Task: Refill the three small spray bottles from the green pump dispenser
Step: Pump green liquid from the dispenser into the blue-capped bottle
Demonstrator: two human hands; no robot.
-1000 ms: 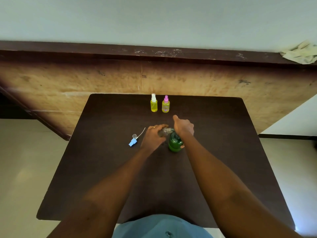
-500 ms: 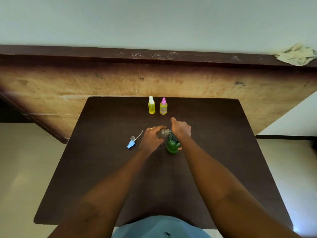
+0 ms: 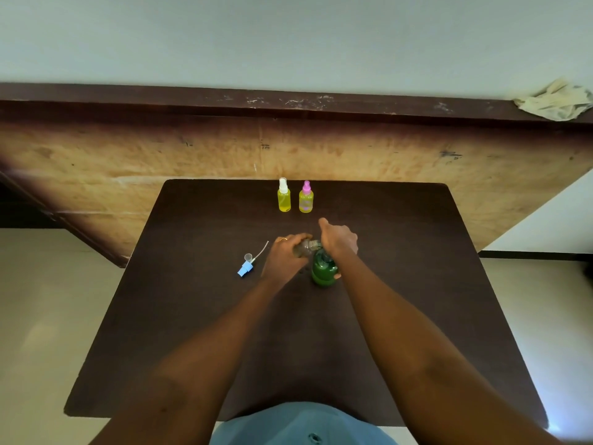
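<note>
Left hand curls round a clear bottle, half hidden, just left of the green pump dispenser; right hand covers its top, grip unclear

Spreading dim, soft, even indoor light over the dark table. Glaring bluish-white off the floor by the table's near right corner, and gleaming faintly on the left. Bowing the ledge and table edges toward the margins, wide-angle fashion. Rendering the clear bottle murky beside the green pump dispenser; softening the forearms at the bottom.
</note>
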